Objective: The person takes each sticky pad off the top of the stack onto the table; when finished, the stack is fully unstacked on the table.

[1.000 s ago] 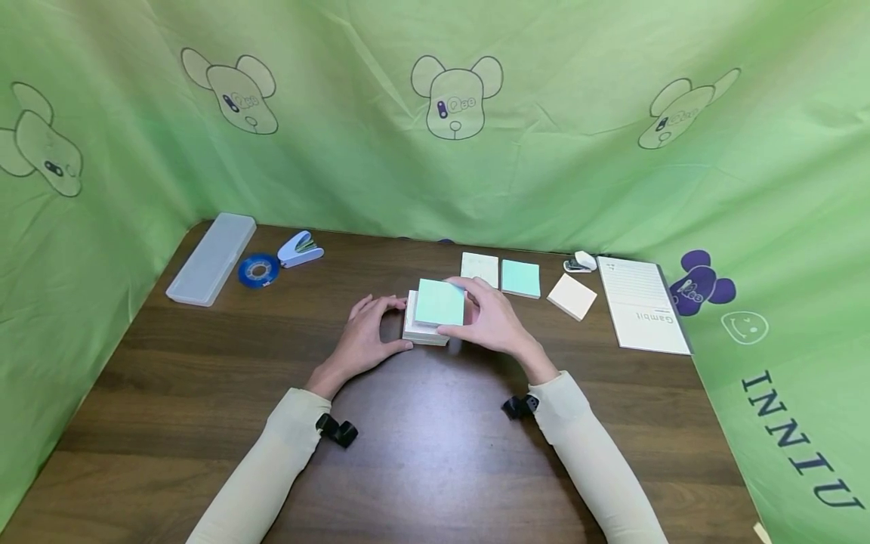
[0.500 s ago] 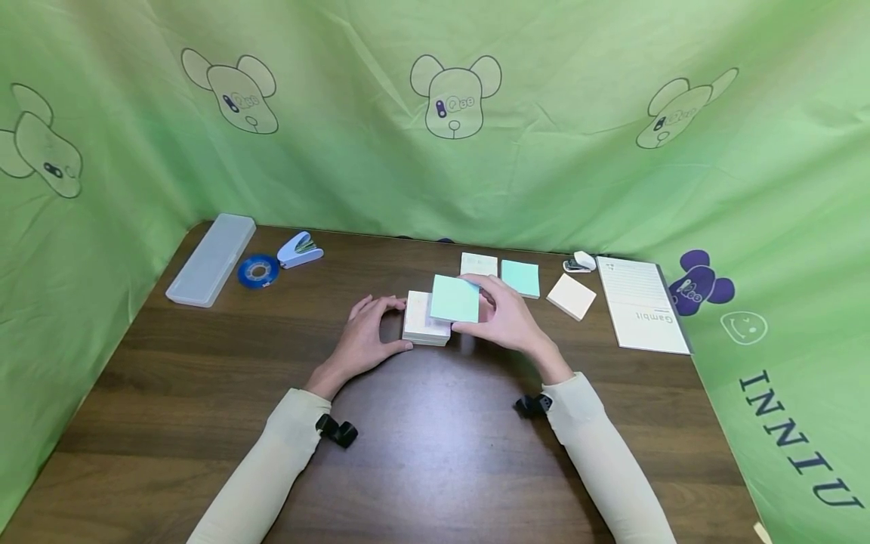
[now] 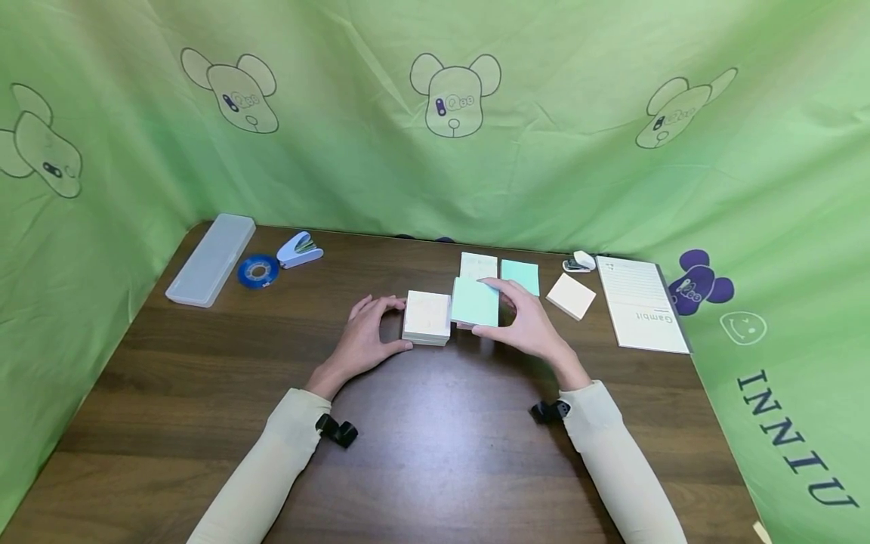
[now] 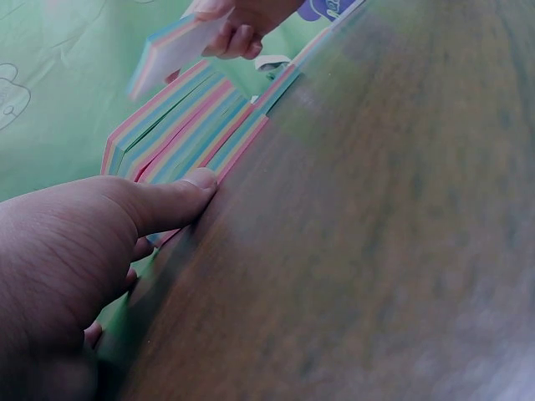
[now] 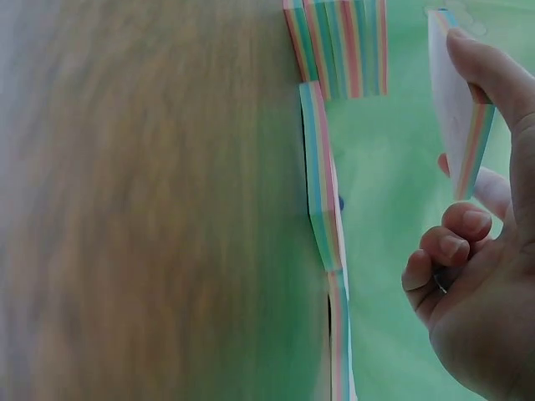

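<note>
A stack of sticky note pads (image 3: 427, 316) with a pale top stands in the middle of the table; its striped sides (image 4: 188, 125) show several colours. My left hand (image 3: 362, 338) holds the stack at its left side, thumb at the near corner and fingers toward the far one. Just right of the stack, my right hand (image 3: 529, 323) pinches a mint-topped sticky note pad (image 3: 475, 301) between thumb and fingers. In the right wrist view this pad (image 5: 458, 109) is raised off the table, its white underside showing.
Behind the right hand lie a pale pad (image 3: 479, 264), a mint pad (image 3: 520, 277) and a cream pad (image 3: 571, 296). A white stapler (image 3: 580, 262) and notebook (image 3: 642, 306) are farther right. At back left are a clear case (image 3: 212, 259), blue tape (image 3: 258, 270) and a blue stapler (image 3: 300, 250).
My right hand has carried the mint-topped pad rightward from above the stack to beside it, uncovering the stack's pale top. My left hand has stayed in place.
</note>
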`<state>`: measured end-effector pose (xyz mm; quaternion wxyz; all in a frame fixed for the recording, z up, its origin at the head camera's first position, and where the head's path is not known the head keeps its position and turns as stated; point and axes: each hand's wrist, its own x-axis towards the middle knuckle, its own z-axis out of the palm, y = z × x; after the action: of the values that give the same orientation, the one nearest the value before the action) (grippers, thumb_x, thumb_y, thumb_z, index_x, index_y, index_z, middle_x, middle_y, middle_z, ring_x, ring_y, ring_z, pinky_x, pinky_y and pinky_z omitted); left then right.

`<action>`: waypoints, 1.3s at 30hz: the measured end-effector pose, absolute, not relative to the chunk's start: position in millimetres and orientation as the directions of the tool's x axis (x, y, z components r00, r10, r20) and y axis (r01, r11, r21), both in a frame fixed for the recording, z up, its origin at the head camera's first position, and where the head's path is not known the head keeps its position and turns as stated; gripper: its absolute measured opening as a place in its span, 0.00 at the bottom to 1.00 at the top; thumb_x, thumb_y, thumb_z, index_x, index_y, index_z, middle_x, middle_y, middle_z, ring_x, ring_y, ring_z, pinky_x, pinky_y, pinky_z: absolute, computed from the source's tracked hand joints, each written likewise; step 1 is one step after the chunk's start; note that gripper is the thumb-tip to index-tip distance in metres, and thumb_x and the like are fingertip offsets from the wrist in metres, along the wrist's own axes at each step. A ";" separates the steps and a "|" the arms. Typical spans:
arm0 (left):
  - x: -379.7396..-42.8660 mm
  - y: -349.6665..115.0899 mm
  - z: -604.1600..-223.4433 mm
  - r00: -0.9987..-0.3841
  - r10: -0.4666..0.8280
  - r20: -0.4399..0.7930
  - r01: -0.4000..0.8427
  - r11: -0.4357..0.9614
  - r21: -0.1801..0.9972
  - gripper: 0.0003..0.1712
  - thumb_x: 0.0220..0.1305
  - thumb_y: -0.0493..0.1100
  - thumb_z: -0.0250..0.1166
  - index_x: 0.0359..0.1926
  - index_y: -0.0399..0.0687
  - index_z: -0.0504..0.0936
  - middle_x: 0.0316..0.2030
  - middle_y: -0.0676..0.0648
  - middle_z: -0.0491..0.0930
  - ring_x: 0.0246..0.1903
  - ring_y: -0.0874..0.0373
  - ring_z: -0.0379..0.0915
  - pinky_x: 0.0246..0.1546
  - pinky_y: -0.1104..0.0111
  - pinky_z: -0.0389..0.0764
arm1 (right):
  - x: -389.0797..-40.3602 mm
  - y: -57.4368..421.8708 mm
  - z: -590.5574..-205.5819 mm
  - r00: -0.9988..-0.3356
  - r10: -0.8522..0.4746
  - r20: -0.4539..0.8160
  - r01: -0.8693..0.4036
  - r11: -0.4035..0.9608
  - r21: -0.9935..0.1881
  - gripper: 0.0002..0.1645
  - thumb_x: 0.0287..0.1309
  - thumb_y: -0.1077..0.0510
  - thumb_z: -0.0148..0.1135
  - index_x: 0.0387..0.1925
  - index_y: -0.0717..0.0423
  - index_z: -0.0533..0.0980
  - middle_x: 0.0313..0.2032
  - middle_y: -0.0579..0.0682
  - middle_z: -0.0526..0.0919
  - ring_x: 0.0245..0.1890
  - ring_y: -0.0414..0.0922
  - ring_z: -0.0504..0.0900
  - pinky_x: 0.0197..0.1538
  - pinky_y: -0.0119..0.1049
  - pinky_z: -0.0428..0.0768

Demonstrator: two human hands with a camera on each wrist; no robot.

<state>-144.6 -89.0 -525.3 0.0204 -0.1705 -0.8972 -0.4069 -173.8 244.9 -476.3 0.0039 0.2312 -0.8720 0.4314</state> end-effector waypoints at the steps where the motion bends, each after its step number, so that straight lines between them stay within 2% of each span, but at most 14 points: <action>1: -144.5 -89.0 -525.2 -0.941 0.289 0.175 0.322 0.611 0.723 0.40 0.59 0.44 0.88 0.67 0.41 0.79 0.72 0.43 0.81 0.78 0.42 0.68 0.88 0.48 0.45 | -173.7 246.8 -476.2 -0.895 -0.395 0.204 -0.402 0.520 -0.754 0.50 0.52 0.56 0.89 0.75 0.52 0.76 0.64 0.55 0.82 0.65 0.50 0.80 0.75 0.56 0.79; 7: -144.3 -89.4 -525.9 -0.941 0.289 0.174 0.322 0.612 0.722 0.40 0.59 0.44 0.88 0.67 0.42 0.79 0.72 0.43 0.81 0.79 0.43 0.68 0.88 0.48 0.45 | -171.6 257.9 -476.7 -0.902 -0.380 0.203 -0.394 0.537 -0.746 0.50 0.52 0.58 0.89 0.76 0.55 0.76 0.67 0.57 0.82 0.66 0.51 0.80 0.73 0.55 0.80; 9: -144.4 -89.5 -525.9 -0.941 0.290 0.177 0.324 0.611 0.723 0.40 0.59 0.44 0.88 0.67 0.41 0.79 0.72 0.43 0.81 0.79 0.43 0.68 0.88 0.48 0.45 | -170.8 262.0 -477.6 -0.906 -0.374 0.199 -0.389 0.546 -0.742 0.51 0.52 0.58 0.89 0.76 0.55 0.75 0.67 0.58 0.82 0.65 0.52 0.80 0.73 0.51 0.81; 16: -144.5 -89.5 -525.8 -0.941 0.289 0.175 0.323 0.612 0.722 0.40 0.59 0.44 0.88 0.67 0.42 0.78 0.72 0.44 0.81 0.78 0.43 0.69 0.88 0.48 0.45 | -168.3 278.1 -482.3 -0.914 -0.367 0.173 -0.359 0.533 -0.766 0.52 0.53 0.59 0.89 0.77 0.56 0.74 0.69 0.58 0.80 0.70 0.54 0.79 0.73 0.25 0.75; 19: -144.4 -89.6 -525.9 -0.941 0.290 0.173 0.321 0.611 0.724 0.40 0.59 0.45 0.88 0.67 0.42 0.79 0.72 0.44 0.81 0.78 0.43 0.69 0.88 0.49 0.45 | -166.9 285.1 -484.6 -0.915 -0.370 0.161 -0.347 0.518 -0.782 0.52 0.52 0.62 0.89 0.77 0.58 0.73 0.70 0.59 0.79 0.70 0.56 0.80 0.70 0.19 0.73; 27: -144.0 -90.5 -526.4 -0.941 0.287 0.179 0.323 0.605 0.728 0.40 0.58 0.44 0.88 0.67 0.41 0.79 0.71 0.43 0.82 0.78 0.43 0.69 0.88 0.48 0.46 | -165.7 302.5 -490.5 -0.919 -0.373 0.126 -0.317 0.513 -0.797 0.52 0.56 0.62 0.88 0.79 0.56 0.72 0.72 0.58 0.79 0.68 0.56 0.82 0.64 0.19 0.76; 30: -144.2 -90.4 -526.1 -0.941 0.289 0.176 0.322 0.607 0.727 0.40 0.59 0.44 0.88 0.67 0.41 0.79 0.71 0.43 0.82 0.78 0.42 0.69 0.88 0.48 0.45 | -165.1 309.9 -491.2 -0.925 -0.364 0.109 -0.304 0.536 -0.787 0.51 0.57 0.60 0.87 0.79 0.54 0.72 0.68 0.58 0.84 0.65 0.49 0.85 0.61 0.21 0.77; 35: -145.1 -89.5 -525.6 -0.941 0.291 0.171 0.320 0.608 0.726 0.40 0.59 0.44 0.88 0.67 0.41 0.79 0.72 0.43 0.81 0.78 0.42 0.69 0.88 0.49 0.45 | -164.6 321.7 -493.5 -0.938 -0.338 0.075 -0.275 0.593 -0.757 0.51 0.57 0.59 0.87 0.79 0.52 0.72 0.54 0.57 0.92 0.51 0.36 0.86 0.56 0.24 0.75; 39: -145.1 -89.2 -524.7 -0.942 0.290 0.171 0.320 0.610 0.725 0.40 0.59 0.44 0.88 0.67 0.41 0.79 0.71 0.43 0.82 0.78 0.42 0.69 0.88 0.49 0.45 | -164.3 328.7 -496.6 -0.942 -0.332 0.045 -0.254 0.617 -0.745 0.51 0.57 0.57 0.87 0.79 0.54 0.72 0.52 0.58 0.92 0.49 0.33 0.85 0.57 0.22 0.74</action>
<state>-145.1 -89.2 -524.7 0.0180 -0.1700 -0.8971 -0.4074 -164.3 328.7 -496.6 -0.0485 0.1632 -0.8978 0.4063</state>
